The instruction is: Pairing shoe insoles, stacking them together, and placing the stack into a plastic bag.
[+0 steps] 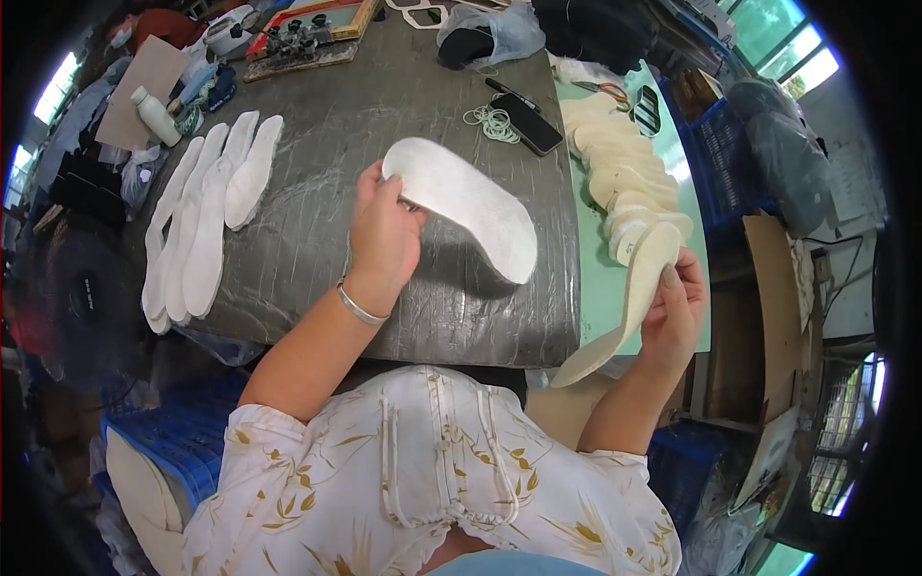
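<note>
My left hand [386, 226] pinches one end of a white insole [466, 197] and holds it above the dark table. At the right, my right hand [672, 302] grips a cream insole [636, 293] by its edge, thumb on top, its lower end hanging past the table's near edge. Beyond that hand lies an overlapping row of cream insoles [629, 168] on the light green board. Several white insoles [206, 226] lie side by side at the table's left.
A black phone [526, 125], a pen [512, 94] and pale rubber bands [492, 123] lie on the dark table [317, 125]. Scissors [615, 94] rest on the green board [691, 226]. A white bottle [156, 115] stands far left. Blue crates [173, 432] flank me, one holding insoles.
</note>
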Demonstrator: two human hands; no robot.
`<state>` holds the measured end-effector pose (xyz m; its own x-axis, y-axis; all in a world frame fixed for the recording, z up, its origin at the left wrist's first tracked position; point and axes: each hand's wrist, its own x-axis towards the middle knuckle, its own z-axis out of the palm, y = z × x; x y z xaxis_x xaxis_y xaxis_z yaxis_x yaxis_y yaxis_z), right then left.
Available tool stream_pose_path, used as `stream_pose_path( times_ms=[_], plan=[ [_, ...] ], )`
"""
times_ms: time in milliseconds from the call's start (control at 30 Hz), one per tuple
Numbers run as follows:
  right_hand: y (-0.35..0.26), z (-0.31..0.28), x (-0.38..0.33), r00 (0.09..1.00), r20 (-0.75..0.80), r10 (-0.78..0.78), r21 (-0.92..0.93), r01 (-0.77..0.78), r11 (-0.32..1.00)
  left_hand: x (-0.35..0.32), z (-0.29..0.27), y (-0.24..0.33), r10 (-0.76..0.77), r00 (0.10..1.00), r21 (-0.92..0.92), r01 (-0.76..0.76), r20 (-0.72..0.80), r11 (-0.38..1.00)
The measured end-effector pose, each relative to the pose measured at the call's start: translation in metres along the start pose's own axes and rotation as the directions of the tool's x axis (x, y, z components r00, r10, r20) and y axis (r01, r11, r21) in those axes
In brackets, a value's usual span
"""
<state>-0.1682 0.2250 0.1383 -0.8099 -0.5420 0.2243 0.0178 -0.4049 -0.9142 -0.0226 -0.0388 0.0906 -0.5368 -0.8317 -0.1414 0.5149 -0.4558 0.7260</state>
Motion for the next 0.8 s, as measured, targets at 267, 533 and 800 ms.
stream_pose_path(
  times_ms=[267, 533, 800],
  plan=[
    [0.102, -0.006, 0.000, 0.743, 0.341, 0.576, 0.269, -0.664, 0.698, -0.020, -0.117, -0.066, 0.063, 0.961, 0.320, 0.027, -0.270, 0.947],
    [0.162, -0.013, -0.004, 0.592, 0.231, 0.772, 0.263, -0.802, 0.536, -0.024, -0.160, -0.078, 0.269, 0.953, 0.661, -0.113, -0.140, 0.742],
    [0.162, -0.012, -0.006, 0.586, 0.203, 0.785, 0.196, -0.810, 0.553, -0.029, -0.172, -0.035, 0.094, 0.955, 0.840, -0.292, 0.280, 0.458]
  ],
)
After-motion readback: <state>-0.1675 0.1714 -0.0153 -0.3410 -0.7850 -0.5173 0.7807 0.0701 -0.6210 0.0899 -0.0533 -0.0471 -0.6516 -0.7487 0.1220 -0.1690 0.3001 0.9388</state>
